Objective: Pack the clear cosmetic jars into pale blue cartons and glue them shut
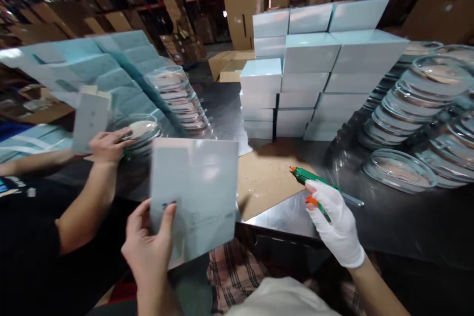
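My bare left hand [151, 244] grips the lower left edge of a pale blue-white box [200, 182], thumb across its broad face. The box is tilted up in front of me, near the table edge. In my right hand [335, 222], which wears a white glove, is a green glue gun [311, 175] with an orange nozzle and trigger. Its nozzle points left over a flat cardboard sheet [272, 177] dotted with small glossy blobs. A clear glue stick [352, 200] sticks out from the gun's back.
White boxes [309, 59] stand stacked at the back, and more [122, 69] at left. Clear round glass dishes [414, 103] pile up at right, with a single dish [399, 170] before them. At left, a co-worker's hand [109, 145] reaches beside more dishes [142, 128].
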The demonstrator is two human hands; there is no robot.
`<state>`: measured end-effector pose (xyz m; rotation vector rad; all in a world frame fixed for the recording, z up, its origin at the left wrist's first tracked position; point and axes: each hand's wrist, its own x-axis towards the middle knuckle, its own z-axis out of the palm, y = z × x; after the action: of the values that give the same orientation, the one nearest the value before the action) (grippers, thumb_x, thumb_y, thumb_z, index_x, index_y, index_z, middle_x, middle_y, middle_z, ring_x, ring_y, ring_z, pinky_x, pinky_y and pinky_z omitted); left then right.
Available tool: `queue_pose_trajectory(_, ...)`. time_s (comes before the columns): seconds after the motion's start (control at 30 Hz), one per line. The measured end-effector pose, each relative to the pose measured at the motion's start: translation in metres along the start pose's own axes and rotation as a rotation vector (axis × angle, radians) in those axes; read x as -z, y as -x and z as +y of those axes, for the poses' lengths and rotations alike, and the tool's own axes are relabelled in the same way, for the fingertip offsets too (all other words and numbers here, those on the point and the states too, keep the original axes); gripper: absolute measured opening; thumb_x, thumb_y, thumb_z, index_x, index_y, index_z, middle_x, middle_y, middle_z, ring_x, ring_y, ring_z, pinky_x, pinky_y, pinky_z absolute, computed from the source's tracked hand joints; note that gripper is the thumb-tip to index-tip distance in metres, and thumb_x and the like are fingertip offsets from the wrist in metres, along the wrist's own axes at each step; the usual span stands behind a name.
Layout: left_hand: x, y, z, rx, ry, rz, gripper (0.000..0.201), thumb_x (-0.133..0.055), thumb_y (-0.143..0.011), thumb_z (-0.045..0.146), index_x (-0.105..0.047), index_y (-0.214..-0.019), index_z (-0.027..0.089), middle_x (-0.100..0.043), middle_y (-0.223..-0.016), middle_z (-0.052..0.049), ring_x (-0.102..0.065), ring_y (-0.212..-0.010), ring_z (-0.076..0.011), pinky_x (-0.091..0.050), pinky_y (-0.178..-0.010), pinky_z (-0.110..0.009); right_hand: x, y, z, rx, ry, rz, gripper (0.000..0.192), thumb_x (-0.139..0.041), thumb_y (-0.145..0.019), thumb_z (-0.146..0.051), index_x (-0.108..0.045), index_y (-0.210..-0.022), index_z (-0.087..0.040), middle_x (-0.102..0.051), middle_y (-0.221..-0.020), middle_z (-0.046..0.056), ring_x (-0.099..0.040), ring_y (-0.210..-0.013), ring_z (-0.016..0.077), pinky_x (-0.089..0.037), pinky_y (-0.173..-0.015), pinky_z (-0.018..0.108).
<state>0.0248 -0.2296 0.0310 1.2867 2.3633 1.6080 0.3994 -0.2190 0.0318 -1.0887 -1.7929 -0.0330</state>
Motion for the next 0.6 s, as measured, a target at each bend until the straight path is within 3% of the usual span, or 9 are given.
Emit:
queue_pose_trajectory(0.07,0.001,0.024,0.017,-0.197,0.063,-0.292,0.054,-0.07,-0.085,0.069,-0.072,-0.116,0.024,-0.078,-0.106,-0.005,-0.076,-0.092,-0.0277,-0.065,-0.083,-0.041,-0.007,-0.02,-0.017,0.206,0.015,-0.001,0.043,-0.061,-0.098,-0.017,-0.06,-0.141,-0.023,-0.07,-0.133,0.013,-0.066,-0.127,0.0282,-0.057,-0.106,0.046)
queue_pose_trajectory(0.13,-0.004,0.047,0.027,-0.373,0.126,-0.586,0.04,-0.069,-0.092,0.059,-0.075,-0.108,0.023,-0.081,-0.097,-0.005,-0.078,-0.082,-0.0224,-0.063,-0.069,-0.029,-0.013,-0.032,-0.028,0.239,0.032,-0.039,0.037,-0.061,-0.099,-0.018,-0.062,-0.135,-0.024,-0.074,-0.12,0.011,-0.069,-0.115,0.0257,-0.058,-0.1,0.043)
queue_pose_trajectory(0.17,-0.007,0.056,0.027,-0.443,0.151,-0.666,0.033,-0.069,-0.094,0.053,-0.075,-0.107,0.024,-0.082,-0.095,-0.004,-0.079,-0.079,-0.0208,-0.063,-0.067,-0.025,-0.015,-0.032,-0.03,0.203,0.032,-0.055,0.03,-0.06,-0.099,-0.018,-0.064,-0.129,-0.023,-0.074,-0.111,0.01,-0.07,-0.106,0.0245,-0.059,-0.095,0.041)
queue_pose_trajectory(0.27,-0.012,0.068,0.016,-0.566,0.182,-0.759,0.021,-0.069,-0.097,0.041,-0.077,-0.107,0.025,-0.084,-0.097,-0.004,-0.081,-0.082,-0.0202,-0.064,-0.073,-0.023,-0.014,-0.016,-0.026,0.057,0.018,-0.138,0.016,-0.061,-0.1,-0.021,-0.066,-0.115,-0.019,-0.074,-0.098,0.009,-0.07,-0.091,0.0237,-0.059,-0.083,0.039)
queue_pose_trajectory(0.4,-0.011,0.057,-0.004,-0.594,0.215,-0.877,0.022,-0.071,-0.097,0.036,-0.079,-0.113,0.024,-0.084,-0.102,-0.005,-0.082,-0.085,-0.0229,-0.066,-0.077,-0.026,-0.001,0.01,-0.016,-0.239,-0.106,-0.547,0.02,-0.066,-0.095,-0.031,-0.074,-0.108,-0.018,-0.077,-0.099,0.011,-0.071,-0.092,0.0266,-0.058,-0.085,0.041)
queue_pose_trajectory(0.53,-0.019,0.061,-0.016,-0.678,0.2,-1.013,0.032,-0.065,-0.1,0.034,-0.075,-0.13,0.029,-0.081,-0.119,-0.008,-0.08,-0.102,-0.0276,-0.066,-0.086,-0.033,0.003,0.026,-0.021,-0.632,-0.714,-0.965,0.044,-0.065,-0.093,-0.053,-0.076,-0.115,-0.017,-0.077,-0.103,0.008,-0.07,-0.09,0.0235,-0.057,-0.086,0.036)
queue_pose_trajectory(0.6,-0.03,0.083,-0.025,-0.745,0.147,-1.104,0.059,-0.076,-0.091,0.049,-0.064,-0.146,0.031,-0.077,-0.13,-0.011,-0.077,-0.11,-0.0326,-0.065,-0.093,-0.041,-0.004,0.04,-0.024,-0.821,-1.025,-1.064,0.064,-0.067,-0.086,-0.07,-0.076,-0.117,-0.015,-0.076,-0.103,0.009,-0.071,-0.093,0.0238,-0.058,-0.088,0.036)
